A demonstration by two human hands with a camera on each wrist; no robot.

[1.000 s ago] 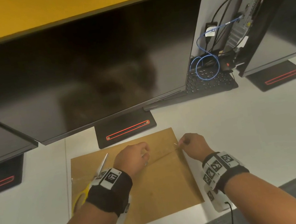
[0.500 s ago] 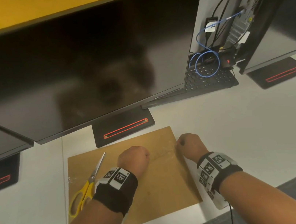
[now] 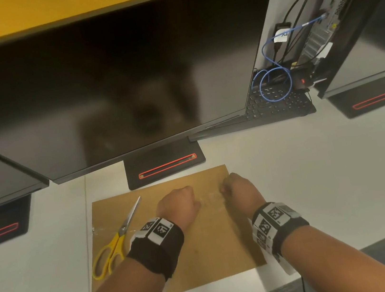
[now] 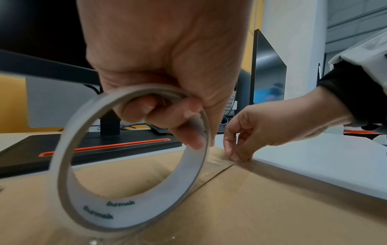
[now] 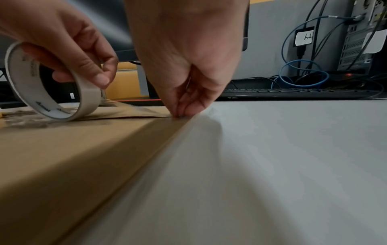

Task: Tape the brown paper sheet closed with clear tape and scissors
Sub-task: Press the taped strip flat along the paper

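Observation:
The folded brown paper sheet [image 3: 209, 248] lies flat on the white desk. My left hand [image 3: 179, 204] grips the clear tape roll [image 4: 130, 167], which stands on edge on the paper near the seam; the roll [image 5: 52, 92] also shows in the right wrist view. A short strip of clear tape [image 3: 210, 199] runs from the roll along the seam to my right hand [image 3: 236, 188]. That hand's fingertips [image 5: 181, 113] pinch the tape end down at the paper's right edge. Yellow-handled scissors [image 3: 116, 242] lie on the left part of the sheet, untouched.
A large black monitor [image 3: 114, 82] overhangs the desk, with its stand base [image 3: 164, 166] just beyond the paper. A keyboard [image 3: 278, 105], blue cables [image 3: 274, 78] and a computer tower [image 3: 346, 10] sit at the back right. More monitors flank both sides.
Both hands have dropped lower onto the paper, bringing the stretched tape strip down along the seam. The scissors have not moved.

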